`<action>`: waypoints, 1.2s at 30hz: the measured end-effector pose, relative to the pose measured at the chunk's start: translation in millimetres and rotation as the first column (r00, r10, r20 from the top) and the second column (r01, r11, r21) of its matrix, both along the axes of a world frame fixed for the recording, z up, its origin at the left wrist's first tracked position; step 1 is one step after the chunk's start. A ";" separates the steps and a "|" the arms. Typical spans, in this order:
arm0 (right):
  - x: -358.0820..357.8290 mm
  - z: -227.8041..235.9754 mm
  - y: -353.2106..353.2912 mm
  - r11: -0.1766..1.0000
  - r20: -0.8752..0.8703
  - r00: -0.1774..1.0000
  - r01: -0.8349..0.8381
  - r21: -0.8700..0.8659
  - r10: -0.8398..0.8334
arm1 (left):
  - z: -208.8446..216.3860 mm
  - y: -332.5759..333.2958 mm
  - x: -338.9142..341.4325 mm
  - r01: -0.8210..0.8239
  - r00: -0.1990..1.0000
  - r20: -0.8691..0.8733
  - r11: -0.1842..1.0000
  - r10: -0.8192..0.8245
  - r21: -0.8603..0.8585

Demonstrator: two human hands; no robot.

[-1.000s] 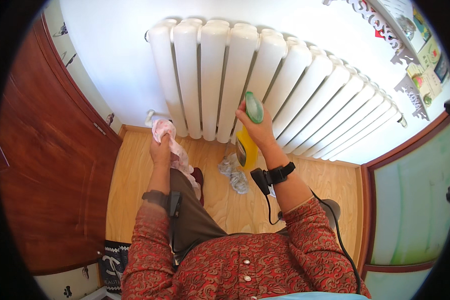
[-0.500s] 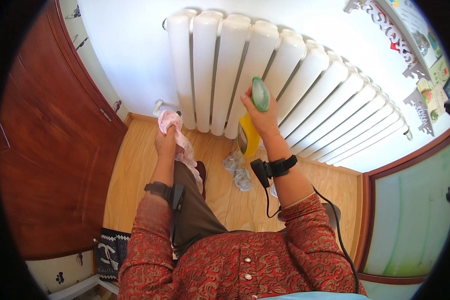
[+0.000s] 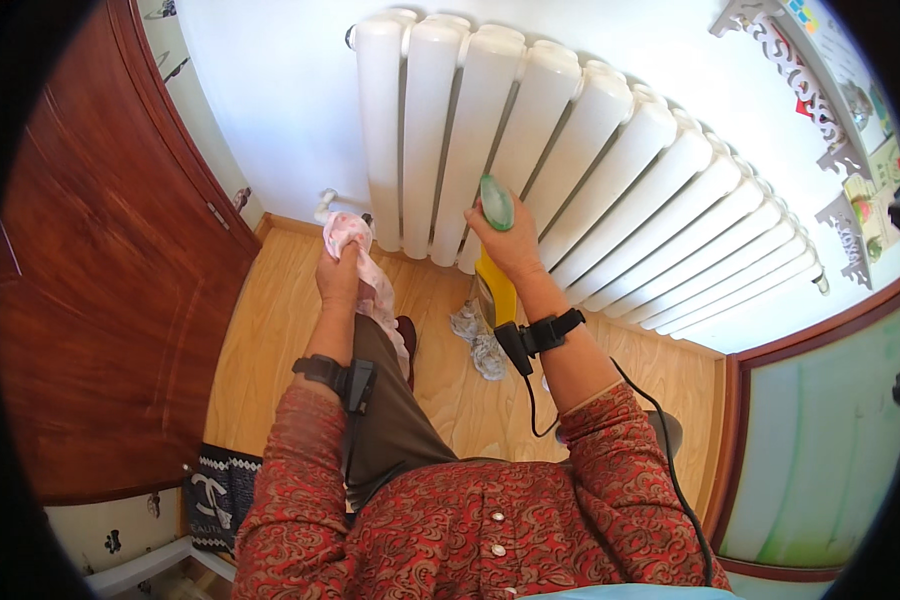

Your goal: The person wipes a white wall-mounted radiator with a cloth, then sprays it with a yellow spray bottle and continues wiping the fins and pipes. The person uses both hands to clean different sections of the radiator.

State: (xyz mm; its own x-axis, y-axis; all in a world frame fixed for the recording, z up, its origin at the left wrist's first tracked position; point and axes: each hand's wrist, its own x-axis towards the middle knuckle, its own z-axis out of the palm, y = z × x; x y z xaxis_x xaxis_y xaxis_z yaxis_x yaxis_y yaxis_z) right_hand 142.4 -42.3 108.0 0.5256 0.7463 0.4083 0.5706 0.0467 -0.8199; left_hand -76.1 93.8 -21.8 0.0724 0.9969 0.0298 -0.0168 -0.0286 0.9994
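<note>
My left hand (image 3: pixel 338 278) is closed around a pale pink patterned cloth (image 3: pixel 378 298). Part of the cloth bunches above my fingers, and the rest hangs down beside my knee. In my right hand (image 3: pixel 513 245) is what looks like a spray bottle (image 3: pixel 499 290), with a rounded green translucent head above the fist and a yellow body below it. My fingers wrap its neck; any trigger is hidden. The bottle is in front of the white radiator (image 3: pixel 472 150), and the cloth is near the radiator's lower left end.
Crumpled grey, see-through plastic (image 3: pixel 480 345) lies on the wooden floor (image 3: pixel 445 410) below the bottle. A pipe elbow (image 3: pixel 325 203) comes from the wall at left. The brown door (image 3: pixel 120 270) stands left, a black bag (image 3: pixel 215 500) lower left, a wall shelf (image 3: pixel 785 75) upper right.
My right hand and the bottle have moved slightly left and down, and the green head is tilted differently. My left hand still grips the cloth. The view has shifted a little.
</note>
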 end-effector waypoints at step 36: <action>33.4 -218.0 -207.3 0.664 0.083 0.884 0.404 -0.629 -0.460 | 41.2 -32.5 52.4 0.252 0.967 0.004 0.947 -0.257 -0.197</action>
